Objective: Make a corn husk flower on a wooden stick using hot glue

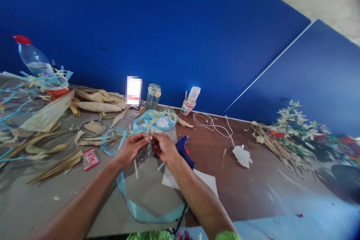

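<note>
My left hand (133, 148) and my right hand (163, 146) meet above the middle of the table, fingertips pinched together. Between them is a narrow pale strip of dried corn husk (152, 124), its upper end sticking up past the fingers. What lies right at the fingertips is small and partly hidden. Light blue ribbon (152, 215) loops around the work area, behind and below my hands. Beside my right wrist lies a blue glue gun (184, 150), with a white sheet (206, 180) partly under my right forearm. A thin stick (136, 168) rests below my left hand.
Dried corn husks (98, 105) and a red-pink packet (90, 159) lie at left, near a red-capped bottle (33, 58). A glass jar (153, 96), paper cup (188, 107) and white cable (215, 124) sit by the blue partition (168, 26). White flowers (298, 120) stand right.
</note>
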The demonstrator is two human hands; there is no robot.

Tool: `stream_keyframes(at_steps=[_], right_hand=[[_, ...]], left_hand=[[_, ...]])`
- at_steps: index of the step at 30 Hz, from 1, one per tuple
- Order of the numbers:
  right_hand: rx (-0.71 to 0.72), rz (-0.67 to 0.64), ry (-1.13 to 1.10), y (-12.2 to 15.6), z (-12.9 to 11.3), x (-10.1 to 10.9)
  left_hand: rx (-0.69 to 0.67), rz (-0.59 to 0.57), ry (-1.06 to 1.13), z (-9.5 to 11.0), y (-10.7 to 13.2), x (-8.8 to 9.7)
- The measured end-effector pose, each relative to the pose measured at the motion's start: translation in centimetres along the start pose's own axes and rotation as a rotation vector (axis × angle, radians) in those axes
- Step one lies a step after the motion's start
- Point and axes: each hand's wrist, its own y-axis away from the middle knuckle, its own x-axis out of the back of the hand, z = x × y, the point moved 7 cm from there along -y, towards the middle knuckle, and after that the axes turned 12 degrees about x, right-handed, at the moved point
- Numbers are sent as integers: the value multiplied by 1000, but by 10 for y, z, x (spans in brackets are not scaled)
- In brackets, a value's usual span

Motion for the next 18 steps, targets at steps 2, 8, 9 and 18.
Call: stream_keyframes(at_steps=[2,8,9,18], right_hand=[[-10,10,5,-1,2,2],[-42,79,-54,-5,1,12],[-23,83,-62,-6,-1,14],[248,9,82,-10,-34,14]], left_hand=[[28,-17,41,0,1,-2],[30,-38,209,10,3,2],[19,-34,256,13,2,5],[-159,118,463,39,0,41]])
